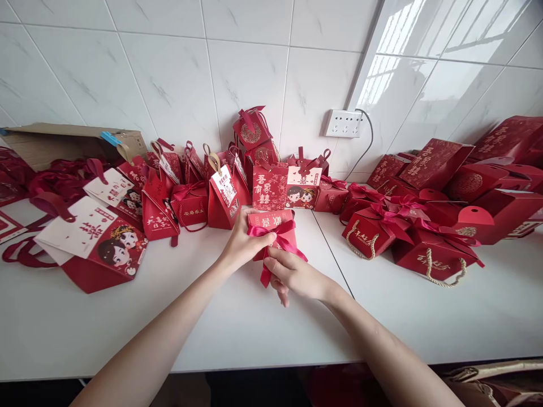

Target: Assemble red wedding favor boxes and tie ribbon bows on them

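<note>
A small red gift box [259, 218] with gold characters is held over the middle of the table. My left hand [241, 240] wraps round its left side, thumb lying across the front on the ribbon. A glossy red ribbon [287, 227] is tied in a bow on the box, its tails spreading right and down. Lower on the bow, my right hand [292, 274] pinches the ribbon between thumb and forefinger, while its other fingers curl below. The exact spot pinched is partly hidden by the fingers. Just behind stands a red box with gold lettering [270, 189].
Several triangular gift boxes [104, 243] stand on the white table [203, 316] to the left. A cardboard carton [63, 141] of red ribbon sits behind them. At the right are bow-tied boxes with rope handles [369, 229]. A power socket [343, 123] is on the tiled wall.
</note>
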A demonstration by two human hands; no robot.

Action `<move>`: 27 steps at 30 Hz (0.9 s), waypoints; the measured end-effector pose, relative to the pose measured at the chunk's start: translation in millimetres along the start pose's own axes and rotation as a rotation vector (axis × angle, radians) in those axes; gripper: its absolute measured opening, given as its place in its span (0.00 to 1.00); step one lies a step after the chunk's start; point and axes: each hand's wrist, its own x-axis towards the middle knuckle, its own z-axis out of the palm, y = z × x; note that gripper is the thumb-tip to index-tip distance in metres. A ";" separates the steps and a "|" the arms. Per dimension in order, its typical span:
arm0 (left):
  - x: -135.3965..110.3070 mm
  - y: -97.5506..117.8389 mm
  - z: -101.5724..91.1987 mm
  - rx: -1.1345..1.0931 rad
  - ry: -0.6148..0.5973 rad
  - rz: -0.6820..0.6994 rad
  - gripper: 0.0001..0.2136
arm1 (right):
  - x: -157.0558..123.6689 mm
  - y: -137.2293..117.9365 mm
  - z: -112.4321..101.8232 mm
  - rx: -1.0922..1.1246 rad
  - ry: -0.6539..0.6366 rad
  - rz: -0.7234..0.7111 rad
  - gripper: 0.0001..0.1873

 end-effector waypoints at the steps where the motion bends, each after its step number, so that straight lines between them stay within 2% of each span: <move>1: 0.0 -0.1 0.0 -0.001 0.000 0.000 0.23 | -0.1 0.4 -0.6 0.002 -0.002 0.004 0.14; 11: 0.7 -3.1 0.0 -0.007 0.003 0.034 0.22 | -0.3 -0.2 -3.9 0.045 -0.027 0.044 0.16; 13: 0.7 -3.7 -0.3 -0.014 0.004 0.038 0.22 | -4.3 -3.9 -10.6 0.004 -0.075 0.105 0.17; 15: 0.6 -4.0 -1.3 -0.022 0.001 0.050 0.22 | -11.5 -7.6 -24.4 -0.069 -0.168 0.207 0.21; 16: 0.5 -3.9 -2.0 -0.024 -0.004 0.053 0.22 | -15.4 -8.7 -33.4 -0.103 -0.172 0.236 0.23; 17: 0.3 -3.6 -2.8 -0.021 -0.013 0.048 0.22 | -19.0 -9.0 -42.9 -0.127 -0.107 0.232 0.25; 18: 0.1 -3.2 -3.5 -0.014 -0.029 0.037 0.22 | -21.7 -8.6 -52.0 -0.135 0.054 0.178 0.27; 20: -0.5 -1.6 -4.7 0.002 -0.059 0.011 0.22 | -23.4 -5.9 -65.7 -0.135 0.459 0.004 0.28; 21: -1.0 -0.6 -5.0 0.008 -0.075 0.004 0.23 | -22.3 -4.0 -69.1 -0.140 0.614 -0.076 0.28; 22: -1.5 0.5 -4.9 0.008 -0.100 -0.002 0.23 | -20.2 -2.2 -70.0 -0.153 0.705 -0.134 0.28; 23: -2.2 1.6 -4.4 0.000 -0.132 -0.008 0.24 | -17.4 -0.6 -68.5 -0.175 0.738 -0.174 0.27; 27: -4.8 3.9 0.2 -0.048 -0.240 -0.022 0.26 | -6.1 2.1 -53.3 -0.216 0.686 -0.281 0.25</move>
